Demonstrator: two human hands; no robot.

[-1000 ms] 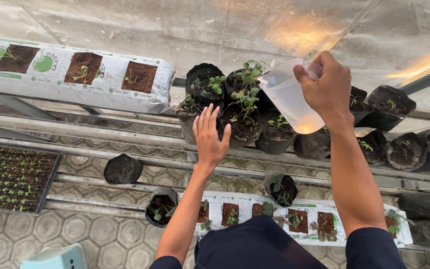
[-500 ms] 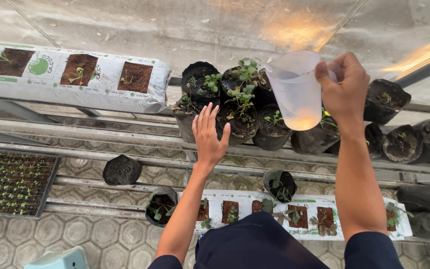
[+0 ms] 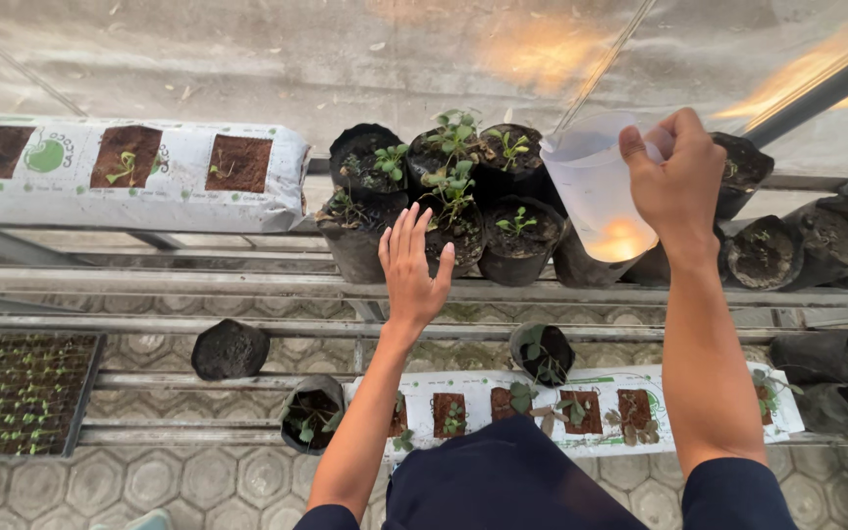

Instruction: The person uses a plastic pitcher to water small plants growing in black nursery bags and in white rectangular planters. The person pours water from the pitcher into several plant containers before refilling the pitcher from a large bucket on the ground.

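My right hand point(image 3: 677, 183) grips a translucent white plastic jug point(image 3: 599, 188) by its handle, held tilted over a cluster of black grow bags with small green seedlings point(image 3: 449, 201). A little liquid glows at the jug's bottom. My left hand point(image 3: 412, 267) is flat with fingers spread, resting against the front of a black grow bag point(image 3: 460, 234) on the upper metal shelf rail point(image 3: 247, 285). It holds nothing.
A long white grow slab with square soil openings point(image 3: 130, 177) lies at upper left. More black bags point(image 3: 787, 245) stand at right. Lower down sit a seedling tray point(image 3: 17, 393), loose black pots point(image 3: 231, 348) and another white slab point(image 3: 561, 412) over paved floor.
My right hand has carried the jug to the right and turned it more upright, away from the middle bags. The left hand stays on the same bag. The view shifted slightly.
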